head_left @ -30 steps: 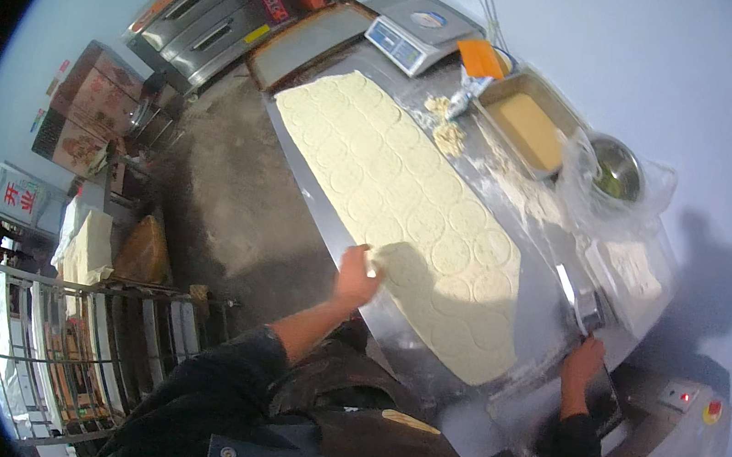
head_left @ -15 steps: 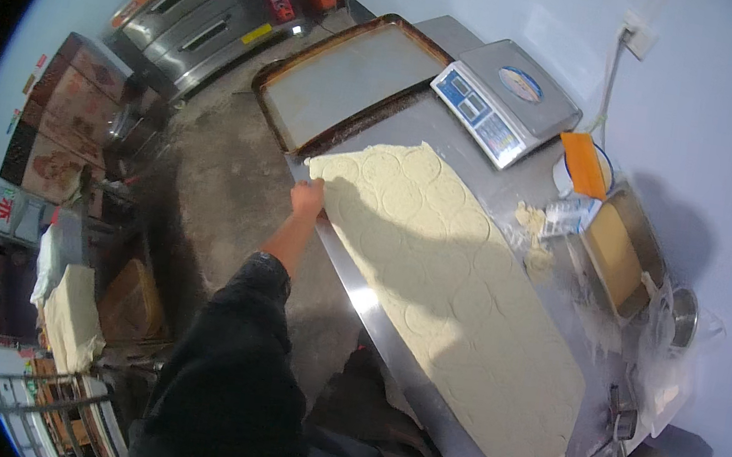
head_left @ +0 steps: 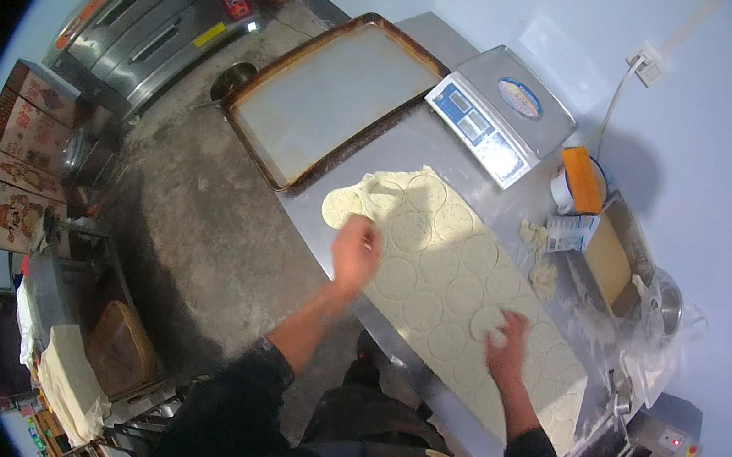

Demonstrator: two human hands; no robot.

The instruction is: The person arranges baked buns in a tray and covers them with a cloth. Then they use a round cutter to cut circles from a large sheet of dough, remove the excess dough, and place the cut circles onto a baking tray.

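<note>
A rolled sheet of pale dough (head_left: 428,315), marked with many cut circles, lies along the metal table. At its far left corner a dough round (head_left: 343,209) sits partly outside the sheet, its edge close by my left hand (head_left: 355,253). The fingers of that hand are curled and somewhat blurred, hiding what they may hold. Over the right middle of the sheet hovers my right hand (head_left: 508,344), its thumb and fingers bent but apart, with nothing visible between them. Both forearms are in dark sleeves pushed up from the wrists.
A large baking tray (head_left: 332,99) stands at the table's far left, beside a digital scale (head_left: 503,113). Along the right wall are an orange scraper (head_left: 582,178), a rectangular pan (head_left: 616,261) and plastic bags. A metal oven (head_left: 148,24) is at the back left.
My left hand has come away from the sheet's left edge, inward to the right. My right hand has risen from the near right corner onto the dough. The circles now show more clearly.
</note>
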